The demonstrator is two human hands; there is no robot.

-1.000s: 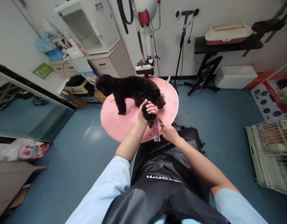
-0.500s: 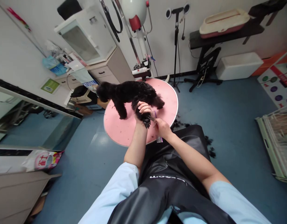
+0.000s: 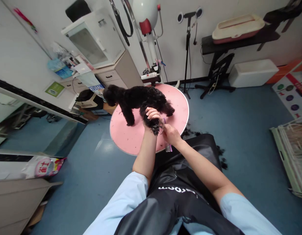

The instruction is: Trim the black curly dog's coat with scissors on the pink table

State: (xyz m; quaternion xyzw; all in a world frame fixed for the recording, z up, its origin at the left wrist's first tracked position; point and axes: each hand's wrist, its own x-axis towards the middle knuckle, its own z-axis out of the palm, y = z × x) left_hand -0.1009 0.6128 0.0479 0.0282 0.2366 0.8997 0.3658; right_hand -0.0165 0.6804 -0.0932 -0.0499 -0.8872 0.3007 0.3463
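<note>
A black curly-haired dog [image 3: 143, 94] stands on a round pink table [image 3: 126, 140], its head toward the left. My left hand [image 3: 153, 115] is closed round one of its legs, with the paw [image 3: 155, 129] lifted toward me. Small scissors [image 3: 160, 125] are in my right hand [image 3: 171, 134], their blades against the hair beside the paw. My fingers hide most of the handles. Under my right hand, a striped, purple-edged thing [image 3: 168, 148] lies partly hidden at the table's near edge.
Behind the table rises a stand with a white dryer [image 3: 145, 13] and a small tool tray [image 3: 151, 78]. Hair clippings [image 3: 222, 156] lie on the blue floor. A black apron [image 3: 185, 173] covers my lap. To the right stands a wire cage [image 3: 293, 153].
The whole view has shifted slightly. My left hand still holds the leg, and the scissors have moved only a little at the paw.
</note>
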